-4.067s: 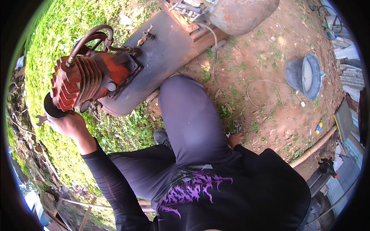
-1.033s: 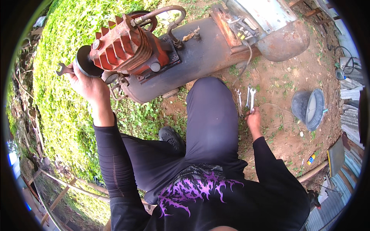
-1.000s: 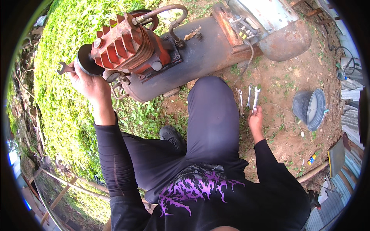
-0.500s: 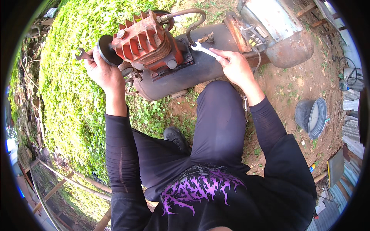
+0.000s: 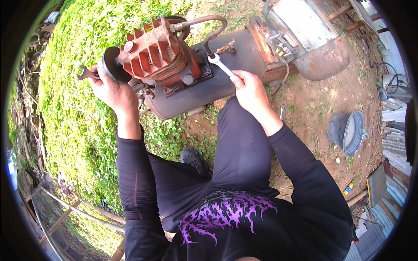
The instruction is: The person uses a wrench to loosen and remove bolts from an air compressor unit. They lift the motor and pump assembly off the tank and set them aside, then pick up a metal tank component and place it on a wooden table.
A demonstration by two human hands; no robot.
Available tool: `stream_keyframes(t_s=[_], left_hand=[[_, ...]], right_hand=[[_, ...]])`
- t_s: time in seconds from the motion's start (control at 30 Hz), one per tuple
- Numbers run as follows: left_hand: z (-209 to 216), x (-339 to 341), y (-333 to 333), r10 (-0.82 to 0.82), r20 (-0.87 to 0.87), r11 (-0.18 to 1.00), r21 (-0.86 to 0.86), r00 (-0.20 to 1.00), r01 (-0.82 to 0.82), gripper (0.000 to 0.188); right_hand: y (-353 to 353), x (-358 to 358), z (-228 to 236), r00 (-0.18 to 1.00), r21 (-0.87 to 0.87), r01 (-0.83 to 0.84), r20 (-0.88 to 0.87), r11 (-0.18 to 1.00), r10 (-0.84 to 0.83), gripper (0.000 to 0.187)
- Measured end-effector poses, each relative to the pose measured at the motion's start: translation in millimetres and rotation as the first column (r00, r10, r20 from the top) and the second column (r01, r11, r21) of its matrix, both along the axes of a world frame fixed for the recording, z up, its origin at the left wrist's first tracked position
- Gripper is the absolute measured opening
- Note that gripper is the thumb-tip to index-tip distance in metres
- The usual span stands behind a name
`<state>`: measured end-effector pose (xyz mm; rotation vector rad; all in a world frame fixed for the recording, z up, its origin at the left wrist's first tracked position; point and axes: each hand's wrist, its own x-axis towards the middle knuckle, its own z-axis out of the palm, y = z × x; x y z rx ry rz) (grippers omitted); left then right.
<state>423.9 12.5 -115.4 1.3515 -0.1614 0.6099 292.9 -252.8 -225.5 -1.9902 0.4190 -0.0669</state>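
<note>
A rusty red finned compressor head (image 5: pixel 152 54) sits on a dark cylindrical tank (image 5: pixel 191 96) in front of me. My left hand (image 5: pixel 114 93) grips a worn wrench (image 5: pixel 82 74), whose open jaw sticks out to the left. The same hand is against the black round air filter (image 5: pixel 114 65) on the head's side. Closed around a shiny open-end wrench (image 5: pixel 224 67) is my right hand (image 5: pixel 251 93). That wrench's jaw is at the lower end of the curved pipe (image 5: pixel 221 18), by the tank top; whether it seats on the fitting I cannot tell.
A silver, rusty cylinder (image 5: pixel 300 21) lies past the tank's right end, near a rusty bracket (image 5: pixel 260 43). On the dirt at right are another wrench (image 5: pixel 281 112), a dark bucket (image 5: pixel 337 126) and a small yellow bottle (image 5: pixel 348 188). Corrugated sheets (image 5: pixel 394 141) line the right edge.
My right hand and its wrench have shifted left, with the jaw now against the pipe's lower end. My left hand keeps its hold. The whole view has moved slightly.
</note>
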Motion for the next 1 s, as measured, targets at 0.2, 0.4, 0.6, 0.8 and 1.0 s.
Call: stream_keyframes(t_s=[0.2,0.4,0.6,0.8,1.0], left_hand=[[-1,1,5,0.002,-0.010,0.999,0.051,1.000,-0.002,0.016],[-1,-1,2,-0.027,-0.028,1.000,0.010,0.999,0.028,0.016],[-2,2,7,-0.046,-0.044,0.999,-0.006,0.998,0.046,0.015],[3,-1,6,-0.098,-0.046,0.995,-0.006,0.994,0.098,0.013],[-6,6,16,-0.068,-0.079,0.997,0.016,0.995,0.069,0.016]], right_hand=[[3,0,2,0.996,0.184,-0.062,-0.056,0.981,0.073,0.021],[53,1,-13,0.998,0.296,0.061,-0.018,0.953,-0.058,0.017],[117,16,-35,0.966,0.332,0.236,0.023,0.913,-0.258,0.019],[139,29,-31,0.937,0.776,0.268,-0.073,0.571,-0.341,0.015],[53,-26,-11,0.991,0.646,0.110,-0.130,0.756,-0.034,0.015]])
